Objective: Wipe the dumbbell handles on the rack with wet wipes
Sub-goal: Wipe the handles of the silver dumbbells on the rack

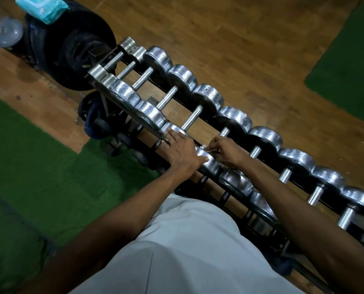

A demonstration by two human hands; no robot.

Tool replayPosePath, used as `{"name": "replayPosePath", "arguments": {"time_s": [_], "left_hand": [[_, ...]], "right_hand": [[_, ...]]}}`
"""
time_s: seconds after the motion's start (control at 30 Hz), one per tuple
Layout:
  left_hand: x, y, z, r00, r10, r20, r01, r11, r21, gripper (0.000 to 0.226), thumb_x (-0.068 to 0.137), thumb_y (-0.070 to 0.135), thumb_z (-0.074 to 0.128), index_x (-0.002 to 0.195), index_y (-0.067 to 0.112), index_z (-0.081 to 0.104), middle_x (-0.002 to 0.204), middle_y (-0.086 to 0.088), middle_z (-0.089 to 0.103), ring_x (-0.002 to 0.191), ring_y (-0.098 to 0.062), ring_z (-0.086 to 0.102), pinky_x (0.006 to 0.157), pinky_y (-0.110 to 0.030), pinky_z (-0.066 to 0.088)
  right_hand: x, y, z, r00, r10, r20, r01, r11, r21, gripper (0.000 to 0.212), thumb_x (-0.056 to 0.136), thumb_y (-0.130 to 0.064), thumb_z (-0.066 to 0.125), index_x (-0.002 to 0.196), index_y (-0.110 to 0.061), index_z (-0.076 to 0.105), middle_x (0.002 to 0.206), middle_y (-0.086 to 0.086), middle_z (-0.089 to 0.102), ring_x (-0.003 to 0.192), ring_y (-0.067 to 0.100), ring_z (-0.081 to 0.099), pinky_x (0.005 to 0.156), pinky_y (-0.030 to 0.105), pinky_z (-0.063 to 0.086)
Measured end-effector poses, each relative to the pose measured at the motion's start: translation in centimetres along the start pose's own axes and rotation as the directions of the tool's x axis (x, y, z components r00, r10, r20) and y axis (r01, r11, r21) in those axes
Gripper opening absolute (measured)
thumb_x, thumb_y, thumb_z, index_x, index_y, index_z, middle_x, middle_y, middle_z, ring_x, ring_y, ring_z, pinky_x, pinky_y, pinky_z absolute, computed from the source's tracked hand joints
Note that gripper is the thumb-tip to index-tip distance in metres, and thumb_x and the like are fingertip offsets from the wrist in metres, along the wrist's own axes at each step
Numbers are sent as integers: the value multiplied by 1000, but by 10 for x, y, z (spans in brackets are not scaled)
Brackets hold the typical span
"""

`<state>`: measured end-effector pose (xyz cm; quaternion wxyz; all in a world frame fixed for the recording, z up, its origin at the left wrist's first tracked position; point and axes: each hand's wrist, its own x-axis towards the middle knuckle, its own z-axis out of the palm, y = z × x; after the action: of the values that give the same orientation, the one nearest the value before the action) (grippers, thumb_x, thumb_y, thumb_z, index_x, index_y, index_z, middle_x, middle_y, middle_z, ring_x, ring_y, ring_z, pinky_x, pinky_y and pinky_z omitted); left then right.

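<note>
Left hand (180, 152) lies spread on a dumbbell head (208, 161) at the rack's (200, 122) near edge; right hand (226, 152) pinches a white wipe (206, 147) around a handle mid-rack.

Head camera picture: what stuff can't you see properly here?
- Handle under the right hand: hidden by the hand and white wipe.
- Wipes pack: cut off by the top edge.
- Clear round thing: too blurred to name.
- Rack's right end: cut off by the edge.
</note>
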<state>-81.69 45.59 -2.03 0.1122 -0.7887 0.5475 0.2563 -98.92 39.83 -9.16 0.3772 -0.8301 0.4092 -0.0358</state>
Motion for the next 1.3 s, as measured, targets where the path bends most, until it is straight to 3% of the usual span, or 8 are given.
{"name": "replayPosePath", "arguments": {"time_s": [0.27, 0.43, 0.53, 0.7, 0.83, 1.0, 1.2, 1.3], "left_hand": [[-1, 1, 1, 1000, -8, -1, 8, 1000, 16, 136, 69, 76, 77, 157, -9, 16, 164, -36, 6, 154, -47, 8, 122, -59, 20], [2, 5, -2, 1000, -16, 8, 16, 1000, 19, 135, 69, 73, 80, 155, -11, 19, 163, -39, 6, 153, -50, 9, 123, -57, 22], [3, 6, -3, 999, -24, 27, 24, 999, 22, 134, 69, 72, 80, 156, -10, 20, 163, -38, 5, 154, -49, 8, 123, -58, 21], [4, 5, -1, 998, -26, 52, 23, 999, 48, 127, 69, 76, 77, 157, -1, 27, 165, -33, 2, 155, -47, 3, 117, -66, 21], [5, 4, 1, 999, -29, 44, 26, 998, 52, 129, 68, 78, 76, 158, 0, 27, 166, -33, 0, 155, -46, 1, 116, -68, 23], [7, 4, 2, 999, -25, 35, 24, 999, 39, 128, 67, 77, 77, 157, 0, 28, 166, -33, 0, 155, -47, 1, 115, -69, 23], [6, 4, 2, 999, -21, 33, 20, 999, 44, 131, 68, 77, 77, 157, -3, 25, 165, -34, 1, 155, -48, 2, 115, -68, 25], [5, 4, 2, 999, -17, 30, 16, 999, 44, 134, 68, 77, 78, 157, -5, 22, 165, -34, 1, 155, -48, 2, 114, -68, 25]], "right_hand": [[-13, 9, 3, 999, 25, -47, -28, 998, -58, 23, 87, -10, 77, 109, -15, 82, 98, 5, 75, 91, 24, 71, 78, 36, 56], [0, 4, 1, 996, 31, -87, -52, 967, -248, 18, 88, -30, 79, 104, -38, 80, 104, -16, 68, 98, 16, 49, 78, 37, 34], [24, 1, -2, 998, 62, -1, -58, 934, -353, 9, 87, -41, 77, 96, -41, 79, 106, -18, 68, 101, 15, 38, 77, 36, 15], [60, -3, -5, 972, 146, 182, -60, 911, -409, 13, 90, -47, 72, 98, -38, 79, 99, -9, 72, 113, 18, 44, 83, 40, 16], [56, -2, 4, 990, 103, 97, -65, 942, -331, 11, 92, -38, 70, 100, -35, 78, 99, -12, 76, 112, 16, 54, 85, 39, 15], [20, 14, 14, 997, 25, -74, -34, 991, -127, 8, 92, -35, 74, 97, -31, 79, 98, -11, 71, 101, 15, 55, 95, 47, 34], [-10, 13, 19, 973, 73, -217, -34, 984, 175, 15, 85, -12, 82, 97, -20, 82, 96, -7, 69, 87, 9, 64, 78, 25, 50], [-16, 6, 18, 961, 129, -246, -86, 980, 178, 12, 84, -11, 80, 94, -17, 82, 92, -4, 72, 83, 9, 69, 78, 26, 57]]}}
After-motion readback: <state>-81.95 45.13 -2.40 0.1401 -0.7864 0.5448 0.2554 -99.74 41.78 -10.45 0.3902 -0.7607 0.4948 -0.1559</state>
